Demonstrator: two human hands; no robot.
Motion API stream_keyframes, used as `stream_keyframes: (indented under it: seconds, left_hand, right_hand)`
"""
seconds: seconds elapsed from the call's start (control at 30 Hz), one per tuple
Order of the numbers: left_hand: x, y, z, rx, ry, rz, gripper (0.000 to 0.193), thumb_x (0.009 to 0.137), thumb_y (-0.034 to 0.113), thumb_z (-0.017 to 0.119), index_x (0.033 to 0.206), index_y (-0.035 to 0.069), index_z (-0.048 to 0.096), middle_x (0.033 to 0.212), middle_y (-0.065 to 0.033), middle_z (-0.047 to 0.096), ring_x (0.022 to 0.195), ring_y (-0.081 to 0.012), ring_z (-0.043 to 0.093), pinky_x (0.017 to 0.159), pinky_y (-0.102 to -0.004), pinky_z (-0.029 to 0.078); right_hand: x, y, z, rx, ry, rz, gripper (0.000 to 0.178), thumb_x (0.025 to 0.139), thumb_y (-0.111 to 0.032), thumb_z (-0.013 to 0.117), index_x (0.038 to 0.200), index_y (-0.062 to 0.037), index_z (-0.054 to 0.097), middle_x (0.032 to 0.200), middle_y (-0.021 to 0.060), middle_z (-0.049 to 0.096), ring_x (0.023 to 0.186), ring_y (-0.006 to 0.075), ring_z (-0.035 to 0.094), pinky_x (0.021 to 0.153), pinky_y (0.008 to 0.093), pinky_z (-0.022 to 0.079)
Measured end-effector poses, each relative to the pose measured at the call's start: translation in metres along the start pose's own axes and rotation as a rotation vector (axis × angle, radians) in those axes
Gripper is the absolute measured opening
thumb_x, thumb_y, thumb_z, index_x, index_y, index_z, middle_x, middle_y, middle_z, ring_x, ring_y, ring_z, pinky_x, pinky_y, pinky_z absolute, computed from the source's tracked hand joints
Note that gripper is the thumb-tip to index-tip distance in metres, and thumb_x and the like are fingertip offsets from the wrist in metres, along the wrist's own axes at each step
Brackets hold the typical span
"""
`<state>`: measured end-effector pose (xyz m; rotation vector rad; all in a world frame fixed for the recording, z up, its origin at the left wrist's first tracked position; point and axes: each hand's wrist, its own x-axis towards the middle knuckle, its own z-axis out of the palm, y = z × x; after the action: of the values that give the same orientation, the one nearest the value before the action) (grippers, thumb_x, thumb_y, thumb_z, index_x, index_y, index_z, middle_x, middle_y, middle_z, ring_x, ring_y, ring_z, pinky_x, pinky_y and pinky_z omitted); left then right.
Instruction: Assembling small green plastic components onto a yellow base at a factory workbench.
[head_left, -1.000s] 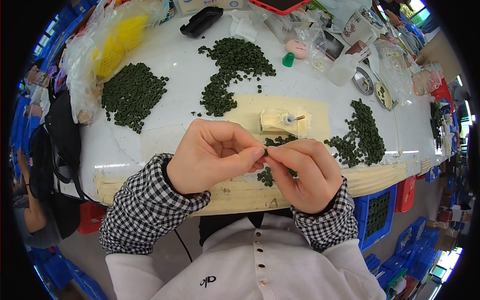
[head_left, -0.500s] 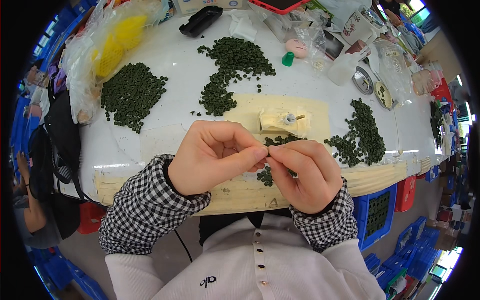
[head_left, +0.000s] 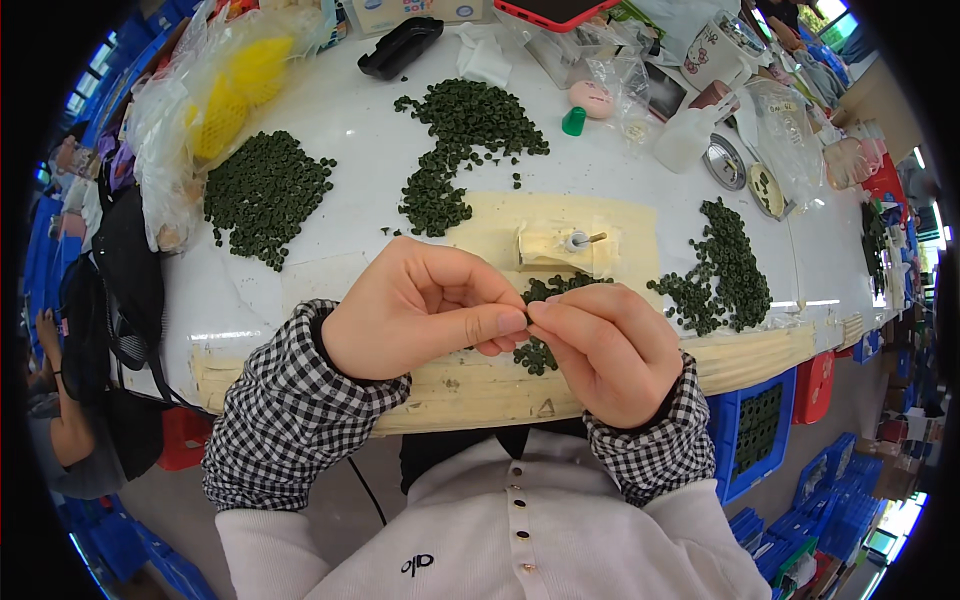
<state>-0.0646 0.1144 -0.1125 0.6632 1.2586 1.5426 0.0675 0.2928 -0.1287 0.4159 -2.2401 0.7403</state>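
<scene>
My left hand and my right hand meet fingertip to fingertip above the table's near edge. Thumb and forefinger of each pinch one small dark green piece, mostly covered by the fingers. Beneath and behind the hands lies a small heap of dark green ring-like pieces. Just beyond it, a taped block with a metal pin stands on a sheet of yellowish tape. Larger piles of dark green pieces rest at the left, the middle back and the right.
At the back left is a clear bag with yellow netting. A black plastic tray, a green cap, a round tin and a mug stand farther back. Below the right edge sits a blue crate. A co-worker's arm shows far left.
Both hands have shifted slightly, the left one a little leftward, with fingertips still together. The dark green piece between them shows a bit more clearly.
</scene>
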Motion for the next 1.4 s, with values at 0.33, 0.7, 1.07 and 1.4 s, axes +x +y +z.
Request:
stream_keyframes:
  seconds: [0.33, 0.7, 1.07, 1.4]
  left_hand:
    - [-0.002, -0.004, 0.006, 0.052, 0.090, 0.066, 0.011, 0.090, -0.003, 0.065, 0.099, -0.009, 0.067, 0.091, -0.0150, 0.072, 0.084, -0.0156, 0.071, 0.079, -0.0262, 0.058]
    - [-0.003, -0.009, 0.005, 0.044, 0.105, 0.074, 0.010, 0.090, -0.003, 0.064, 0.098, -0.009, 0.067, 0.091, -0.0140, 0.072, 0.084, -0.0149, 0.070, 0.079, -0.0264, 0.059]
    - [-0.004, -0.013, 0.008, 0.301, 0.124, 0.264, 0.010, 0.085, -0.005, 0.066, 0.095, -0.007, 0.069, 0.089, -0.0126, 0.071, 0.081, -0.0149, 0.069, 0.077, -0.0267, 0.056]
    - [-0.001, -0.001, 0.005, 0.513, 0.095, 0.348, 0.007, 0.081, -0.001, 0.071, 0.088, -0.003, 0.071, 0.079, -0.0085, 0.071, 0.069, -0.0105, 0.065, 0.063, -0.0236, 0.051]
  right_hand:
    - [-0.001, -0.002, 0.001, 0.004, -0.002, 0.072, 0.035, 0.067, 0.008, 0.073, 0.101, 0.0031, 0.070, 0.090, 0.0106, 0.065, 0.074, 0.0221, 0.067, 0.061, 0.0292, 0.056]
    - [0.006, -0.010, -0.005, 0.208, -0.045, 0.325, 0.024, 0.077, 0.008, 0.073, 0.100, 0.0012, 0.071, 0.091, 0.0108, 0.066, 0.076, 0.0183, 0.068, 0.065, 0.0261, 0.056]
    - [0.001, -0.008, -0.003, 0.533, -0.030, 0.560, 0.019, 0.080, 0.009, 0.070, 0.097, 0.0019, 0.070, 0.092, 0.0102, 0.067, 0.080, 0.0149, 0.069, 0.070, 0.0241, 0.056]
    - [0.004, -0.011, -0.005, 0.397, -0.025, 0.471, 0.019, 0.080, 0.009, 0.071, 0.097, 0.0016, 0.070, 0.092, 0.0097, 0.066, 0.078, 0.0132, 0.067, 0.067, 0.0235, 0.055]
